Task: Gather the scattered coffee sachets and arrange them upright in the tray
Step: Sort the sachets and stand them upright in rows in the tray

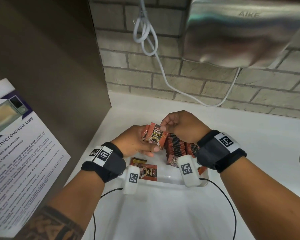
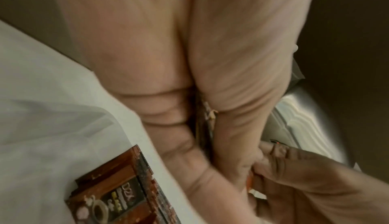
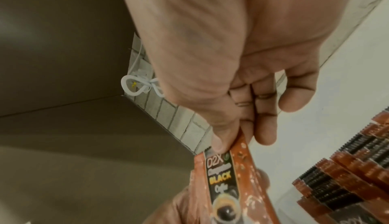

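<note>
Two loose sachets [image 1: 145,168] lie flat in the tray [image 1: 170,180], left. Left hand [image 1: 137,144] grips a small bundle [image 1: 155,136] above it; right hand [image 1: 182,126] pinches the front packet's top corner. Upright rows [image 1: 177,147] stand right. Advice: square bundle edges, then slot vertically beside rows.
</note>
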{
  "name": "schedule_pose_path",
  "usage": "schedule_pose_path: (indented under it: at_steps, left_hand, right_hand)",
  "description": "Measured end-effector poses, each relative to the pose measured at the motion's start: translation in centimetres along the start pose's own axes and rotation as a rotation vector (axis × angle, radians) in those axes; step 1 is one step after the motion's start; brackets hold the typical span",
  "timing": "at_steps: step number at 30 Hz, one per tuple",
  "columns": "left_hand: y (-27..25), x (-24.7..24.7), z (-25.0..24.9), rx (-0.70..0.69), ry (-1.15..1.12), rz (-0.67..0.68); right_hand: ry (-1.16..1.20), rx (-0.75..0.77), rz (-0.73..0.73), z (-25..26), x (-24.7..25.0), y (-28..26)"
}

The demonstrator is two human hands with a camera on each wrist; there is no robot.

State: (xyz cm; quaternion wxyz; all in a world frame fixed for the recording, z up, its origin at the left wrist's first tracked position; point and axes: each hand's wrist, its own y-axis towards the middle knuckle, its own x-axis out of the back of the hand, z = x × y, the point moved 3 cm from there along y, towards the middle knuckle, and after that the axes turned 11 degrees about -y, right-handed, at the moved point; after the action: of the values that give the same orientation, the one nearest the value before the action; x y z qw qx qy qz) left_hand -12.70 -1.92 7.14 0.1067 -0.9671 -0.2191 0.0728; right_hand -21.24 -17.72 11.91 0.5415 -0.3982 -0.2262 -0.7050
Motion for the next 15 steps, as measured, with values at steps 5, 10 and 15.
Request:
schedule_pose_path:
  at_steps: [5, 10, 15]
  left_hand:
    - [0.1, 2.3, 2.2, 0.301, 0.325, -0.044]
    - [1.2, 1.6, 3.6, 0.436, 0.437, 0.018]
    - [3.6, 0.1, 5.1, 0.487, 0.463, 0.067]
  right_hand:
    - [-0.103, -0.064, -0.076, -1.0, -0.4, 0.8]
    - [-0.227, -0.194, -0.026, -2.5, -3.1, 2.5]
    - [-0.295, -0.292, -0.008, -2.8, -4.9, 3.4]
